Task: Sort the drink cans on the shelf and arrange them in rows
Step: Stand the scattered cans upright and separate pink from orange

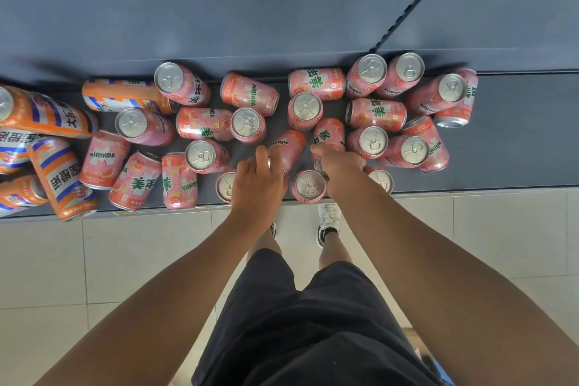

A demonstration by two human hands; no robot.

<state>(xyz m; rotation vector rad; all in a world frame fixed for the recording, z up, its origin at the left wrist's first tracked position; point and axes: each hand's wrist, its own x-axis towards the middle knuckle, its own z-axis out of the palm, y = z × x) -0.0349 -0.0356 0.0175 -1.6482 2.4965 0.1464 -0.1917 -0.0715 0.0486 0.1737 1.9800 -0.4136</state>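
A person stands at a dark grey shelf [517, 135] strewn with drink cans and reaches in with both bare hands. The left hand [257, 178] curls its fingers over the near end of a pink Mirinda can [291, 144] that lies on its side near the middle of the shelf. The can's long axis runs away from the person and slants slightly to the right, and its far end points toward the back of the shelf. Just to the right, the right hand [336, 166] has its grip clenched round the near end of a second pink can [329, 135]. This one also lies flat, its long axis running almost straight away from the person, with its silver rim showing inside the fingers.

The two held cans lie side by side, close together. An upright pink can [308, 185] stands at the shelf's front edge between the two wrists. More pink cans crowd around, some upright with silver tops showing and others tipped over at varied angles. Orange cans [62, 178] lie jumbled at the left end. Below are pale floor tiles [94, 260], black shorts [313, 323] and a white shoe [329, 219].
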